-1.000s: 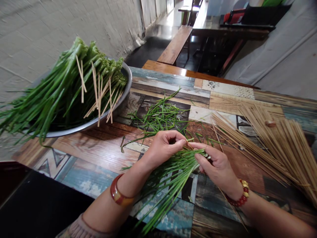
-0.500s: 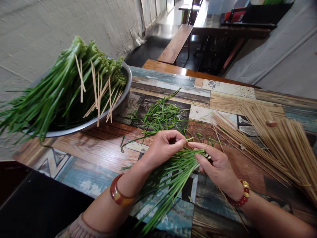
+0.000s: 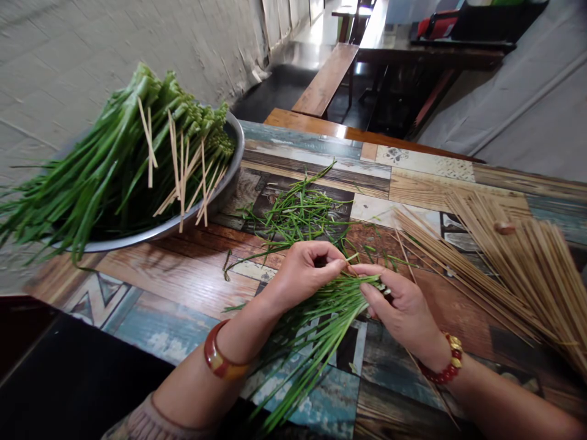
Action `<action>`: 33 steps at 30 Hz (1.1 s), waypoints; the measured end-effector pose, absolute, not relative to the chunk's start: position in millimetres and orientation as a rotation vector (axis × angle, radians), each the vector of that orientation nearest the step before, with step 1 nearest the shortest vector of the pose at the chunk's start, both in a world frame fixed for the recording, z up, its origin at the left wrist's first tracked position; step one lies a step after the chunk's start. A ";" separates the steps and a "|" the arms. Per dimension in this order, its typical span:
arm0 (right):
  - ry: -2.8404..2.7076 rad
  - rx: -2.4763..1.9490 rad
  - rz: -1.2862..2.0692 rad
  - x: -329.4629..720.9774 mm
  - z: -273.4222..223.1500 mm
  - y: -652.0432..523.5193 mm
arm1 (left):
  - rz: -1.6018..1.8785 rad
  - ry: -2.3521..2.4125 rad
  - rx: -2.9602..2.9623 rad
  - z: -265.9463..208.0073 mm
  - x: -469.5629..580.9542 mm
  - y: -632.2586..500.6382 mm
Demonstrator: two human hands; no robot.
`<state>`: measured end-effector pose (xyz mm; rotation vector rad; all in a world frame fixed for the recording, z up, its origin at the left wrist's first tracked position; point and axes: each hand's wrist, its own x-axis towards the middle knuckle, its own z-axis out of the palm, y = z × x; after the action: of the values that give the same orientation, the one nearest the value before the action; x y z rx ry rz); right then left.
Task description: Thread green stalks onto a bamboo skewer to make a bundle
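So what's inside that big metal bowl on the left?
The round metal bowl is heaped with long green chive stalks, with thin bamboo skewers pushed through some bunches on top. The greens cover the bowl's bottom, so anything beneath them is hidden.

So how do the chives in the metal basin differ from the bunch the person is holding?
The chives in the basin are piled high, many threaded on bamboo skewers; the held bunch is much smaller, with no stick clearly seen through it. The basin chives lie untouched, while the left hand and right hand pinch the held bunch at its cut end. Both are long green chives with ends aligned.
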<state>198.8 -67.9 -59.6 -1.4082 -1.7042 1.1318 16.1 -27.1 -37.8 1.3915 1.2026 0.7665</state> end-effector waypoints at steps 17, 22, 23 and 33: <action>-1.650 -1.379 1.183 198.8 -62.2 -69.6 | 0.784 1.197 1.336 -37.5 17.1 -27.2; -1.652 -1.387 1.183 198.3 -60.9 -69.1 | 0.780 1.234 1.394 -39.7 16.5 -26.8; -1.654 -1.390 1.189 198.4 -60.6 -69.2 | 0.785 1.234 1.415 -39.6 16.4 -26.8; -1.623 -1.424 1.162 196.2 -56.5 -68.7 | 0.800 1.164 1.547 -37.3 18.4 -28.0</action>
<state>196.2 -68.7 -56.5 -1.4239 -1.6225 1.1623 18.4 -28.0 -37.3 1.5467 1.1642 0.7995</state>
